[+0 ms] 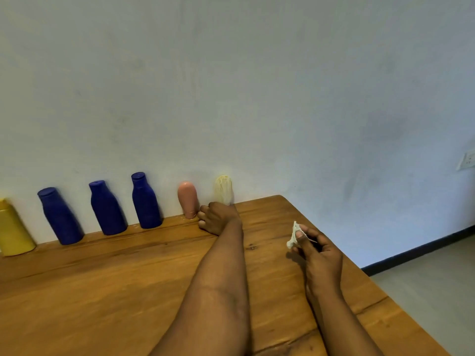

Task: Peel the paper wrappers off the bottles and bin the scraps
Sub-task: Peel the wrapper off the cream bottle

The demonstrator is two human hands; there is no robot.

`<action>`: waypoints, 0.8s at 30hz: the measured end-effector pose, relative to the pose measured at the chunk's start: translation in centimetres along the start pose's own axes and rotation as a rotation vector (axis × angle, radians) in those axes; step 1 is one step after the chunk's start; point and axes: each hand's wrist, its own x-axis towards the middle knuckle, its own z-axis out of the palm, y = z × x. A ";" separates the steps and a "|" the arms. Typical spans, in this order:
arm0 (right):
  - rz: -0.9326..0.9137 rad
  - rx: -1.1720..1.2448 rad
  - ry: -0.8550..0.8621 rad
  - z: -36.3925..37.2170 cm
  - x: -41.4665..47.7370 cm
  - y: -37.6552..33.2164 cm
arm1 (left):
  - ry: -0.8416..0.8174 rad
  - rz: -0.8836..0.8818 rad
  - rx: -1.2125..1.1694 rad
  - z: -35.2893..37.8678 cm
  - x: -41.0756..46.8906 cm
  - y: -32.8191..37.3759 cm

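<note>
A row of bottles stands against the wall at the back of the wooden table (115, 278): a yellow bottle (12, 229), three blue bottles (60, 217) (106, 208) (146, 201), a pink bottle (189, 200) and a cream bottle (224, 190). My left hand (218, 218) reaches to the back, its fingers curled round the cream bottle's lower part, which it hides. My right hand (318, 255) hovers over the table nearer to me and pinches a crumpled white paper scrap (293, 236) between thumb and fingers. None of the bottles shows a wrapper.
The table's right edge runs diagonally from behind the cream bottle toward me, with grey floor (437, 278) beyond it. A wall socket (466, 160) sits at the far right. No bin is in view.
</note>
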 end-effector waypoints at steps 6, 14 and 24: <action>0.010 0.027 0.000 0.2 0.0 -0.3 | -0.061 0.150 -0.108 -1.8 -2.2 -1.8; 0.040 -0.014 -0.082 -0.2 -4.4 -2.6 | -0.367 0.250 -0.472 -13.1 -8.8 -11.8; 0.117 -0.082 -0.407 -1.3 -20.3 -6.0 | -0.531 0.312 -0.565 -30.0 -16.6 -28.3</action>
